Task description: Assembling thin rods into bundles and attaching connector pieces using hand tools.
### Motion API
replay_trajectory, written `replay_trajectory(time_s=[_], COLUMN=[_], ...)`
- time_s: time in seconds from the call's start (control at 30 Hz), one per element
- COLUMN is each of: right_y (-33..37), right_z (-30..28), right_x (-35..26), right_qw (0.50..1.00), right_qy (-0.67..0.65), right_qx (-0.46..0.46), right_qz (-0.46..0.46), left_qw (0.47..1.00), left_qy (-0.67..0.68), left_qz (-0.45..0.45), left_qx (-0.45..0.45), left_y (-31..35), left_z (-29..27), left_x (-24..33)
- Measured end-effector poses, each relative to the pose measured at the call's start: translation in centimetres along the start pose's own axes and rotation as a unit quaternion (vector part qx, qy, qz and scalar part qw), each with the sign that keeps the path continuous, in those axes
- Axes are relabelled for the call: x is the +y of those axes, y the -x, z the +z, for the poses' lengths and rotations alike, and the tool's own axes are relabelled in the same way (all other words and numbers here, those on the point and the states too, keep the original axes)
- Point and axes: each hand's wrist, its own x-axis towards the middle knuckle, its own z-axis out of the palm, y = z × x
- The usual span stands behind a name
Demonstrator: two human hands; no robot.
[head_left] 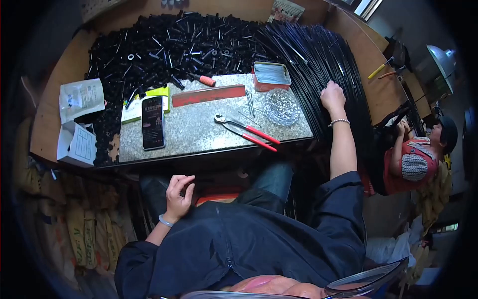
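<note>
My right hand (332,96), with a beaded bracelet at its wrist, rests with fingers curled on a thick spread of long thin black rods (318,60). Whatever lies between those fingertips is hidden. Above my lap, in front of the bench edge, my left hand (180,198) hangs with thumb and fingers loosely apart and nothing visible in it. Between the two, end-cutting pliers with red handles (247,132) lie on the speckled stone slab (191,132). A glass dish (282,107) of small metal pieces and a red tin (271,75) of thin metal pins stand nearest the right hand.
A large heap of short black tubes (169,47) covers the bench's back. A phone (153,123), a flat red bar (209,95) and an orange-handled tool (203,79) sit on the slab. White packets (82,101) stand left. A co-worker (416,159) sits right, beyond the bench's wooden rim (381,82).
</note>
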Motion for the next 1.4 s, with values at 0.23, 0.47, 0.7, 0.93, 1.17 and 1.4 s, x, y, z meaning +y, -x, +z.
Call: replay_trajectory(time_s=[0.23, 0.47, 0.7, 0.93, 1.17, 1.4], right_y=[0.8, 0.9, 1.8, 6.6, 14.4, 17.2], right_z=[-4.7, -10.8, -14.4, -17.8, -18.5, -17.0], right_x=[-0.6, 0.0, 1.1, -5.3, -13.4, -14.7], right_qw=[0.988, 0.994, 0.984, 0.953, 0.889, 0.767], right_qy=[0.025, -0.012, -0.023, -0.108, -0.235, -0.461], right_qx=[0.149, 0.099, 0.174, 0.266, 0.230, -0.276], right_qz=[0.034, 0.045, 0.015, -0.093, -0.320, -0.351], left_qw=[1.000, 1.000, 0.995, 0.961, 0.979, 0.963], left_qy=[0.004, 0.011, 0.041, -0.091, -0.004, 0.218], left_qz=[-0.009, -0.003, 0.054, 0.259, 0.189, 0.143], left_qx=[-0.003, -0.025, -0.066, 0.026, 0.070, 0.071], left_y=[-0.3, -0.8, -3.2, -12.6, -22.9, -21.8], left_z=[-0.4, -0.2, 0.6, 0.3, 1.0, -0.5], left_x=[0.6, 1.1, 2.8, 8.9, 14.0, 11.4])
